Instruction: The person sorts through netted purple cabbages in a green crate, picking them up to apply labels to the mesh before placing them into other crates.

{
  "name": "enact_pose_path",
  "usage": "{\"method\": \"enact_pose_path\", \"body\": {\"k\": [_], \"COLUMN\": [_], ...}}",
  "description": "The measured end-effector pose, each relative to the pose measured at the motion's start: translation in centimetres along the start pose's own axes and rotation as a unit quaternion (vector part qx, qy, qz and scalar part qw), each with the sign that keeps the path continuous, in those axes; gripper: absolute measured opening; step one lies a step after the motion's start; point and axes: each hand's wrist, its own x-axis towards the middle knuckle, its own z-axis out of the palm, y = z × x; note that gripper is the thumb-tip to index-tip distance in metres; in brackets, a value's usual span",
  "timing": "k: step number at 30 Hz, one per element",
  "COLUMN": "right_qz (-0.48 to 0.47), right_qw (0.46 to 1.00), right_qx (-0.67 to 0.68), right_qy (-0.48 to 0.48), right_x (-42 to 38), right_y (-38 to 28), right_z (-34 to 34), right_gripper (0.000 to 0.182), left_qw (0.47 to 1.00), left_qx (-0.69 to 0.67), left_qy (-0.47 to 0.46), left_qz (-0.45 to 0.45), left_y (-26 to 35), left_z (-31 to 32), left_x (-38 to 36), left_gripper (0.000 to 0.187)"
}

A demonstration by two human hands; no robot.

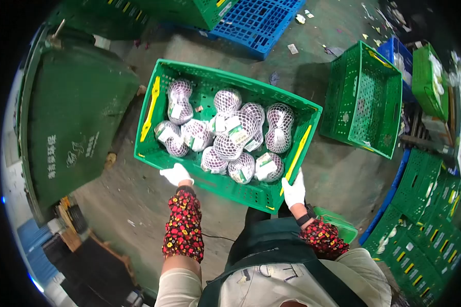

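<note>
A green perforated crate point(225, 77) with yellow end handles is in front of me, at an angle. Inside lie several purplish round items in white mesh nets point(279, 128) with paper labels; some nets hold two, and I cannot make out what they are. My right hand point(294, 192), in a white glove, grips the crate's right end near the front corner, by the yellow handle. At the near long rim, towards the left, my left hand point(177, 175), also white-gloved, holds the edge with its thumb out to the side; its fingertips are partly hidden.
A large green bin point(77, 112) stands close on the left. Another green crate point(363, 97) is on the floor to the right, with stacked green crates point(415, 245) below it. Ahead lies a blue pallet point(256, 25) beside more green crates. Scraps litter the floor.
</note>
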Motion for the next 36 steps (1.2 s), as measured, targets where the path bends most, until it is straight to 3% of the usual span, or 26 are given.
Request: {"method": "enact_pose_path", "body": {"k": [1,2,3,5,7,9,12,13,15,17,19,21,22,26,28,29,31,32,33,35,36], "right_qz": [-0.103,-0.201,-0.249,-0.322,-0.351,-0.420,-0.499,-0.516,-0.528,-0.423,-0.480,-0.408,-0.453,-0.465,-0.495,-0.498,-0.446,-0.464,-0.458,-0.438,-0.437], "right_qw": [0.992,0.972,0.949,0.938,0.925,0.880,0.764,0.714,0.681,0.573,0.556,0.682,0.619,0.563,0.606,0.605,0.661,0.641,0.654,0.683,0.682], "right_qx": [-0.020,-0.084,-0.159,-0.117,-0.127,-0.181,-0.340,-0.383,-0.393,-0.579,-0.561,-0.461,-0.503,-0.529,-0.493,-0.494,-0.508,-0.531,-0.527,-0.531,-0.531], "right_qy": [0.076,0.092,0.111,0.053,-0.064,-0.128,-0.229,-0.279,-0.321,-0.396,-0.381,-0.395,-0.399,-0.432,-0.381,-0.377,-0.326,-0.302,-0.290,-0.245,-0.250], "right_x": [-0.4,-0.7,-5.5,-3.8,0.4,5.0,10.3,11.2,12.0,12.0,11.6,12.0,12.0,12.4,11.8,11.3,10.2,10.2,9.9,9.3,8.7], "right_y": [-0.8,-1.6,-6.9,-11.6,-13.6,-16.6,-20.6,-21.3,-21.0,-22.0,-22.2,-21.8,-21.6,-20.6,-20.7,-20.6,-19.7,-18.4,-17.9,-17.4,-17.8], "right_z": [-1.6,-4.3,-4.4,-2.9,-1.2,2.5,7.8,9.1,10.9,11.8,11.7,12.3,12.2,11.4,11.0,10.6,11.0,11.2,11.1,11.0,11.1], "right_gripper": [0.067,0.067,0.061,0.050,0.042,0.042,0.043,0.043,0.035,0.024,0.017,0.015,0.015,0.016,0.014,0.014,0.013,0.015,0.016,0.016,0.016], "left_qw": [0.999,0.999,0.996,0.991,0.992,0.995,0.994,0.993,0.994,0.989,0.991,0.990,0.989,0.985,0.996,0.996,0.934,0.926,0.889,0.754,0.707], "left_qx": [0.033,0.050,0.080,0.123,0.126,0.095,0.102,0.114,0.103,0.131,0.125,0.133,0.139,0.142,0.087,0.082,0.205,0.171,0.135,0.084,0.130], "left_qy": [0.015,0.010,-0.031,0.014,0.002,-0.007,-0.019,-0.022,-0.026,-0.034,-0.017,-0.019,-0.022,-0.049,0.021,0.022,0.133,-0.019,-0.173,-0.433,-0.419], "left_qz": [-0.005,0.009,-0.002,0.047,0.003,-0.006,-0.032,-0.031,-0.037,-0.052,-0.054,-0.050,-0.052,-0.084,0.008,0.009,0.260,0.336,0.402,0.486,0.555], "left_y": [0.0,-1.4,-4.4,-5.9,-4.0,-2.6,-2.8,-2.9,-2.9,-2.7,-2.9,-2.7,-2.7,-2.2,-1.6,-1.1,0.7,1.6,2.9,3.6,3.8], "left_z": [0.3,1.1,-1.4,-1.3,-1.8,-2.7,-2.8,-2.9,-3.1,-2.9,-2.9,-3.1,-3.4,-3.0,-2.6,-2.7,-3.9,-4.7,-5.3,-3.3,-2.4], "left_x": [-1.5,-2.2,-1.0,0.8,-0.6,-0.6,-0.1,-0.1,-0.3,-0.2,-0.1,0.5,0.6,-0.6,-0.9,-1.3,-1.4,-2.0,-2.6,-5.0,-6.4], "left_gripper": [0.048,0.050,0.052,0.053,0.052,0.052,0.056,0.056,0.057,0.057,0.058,0.060,0.063,0.065,0.064,0.064,0.065,0.068,0.071,0.087,0.092]}}
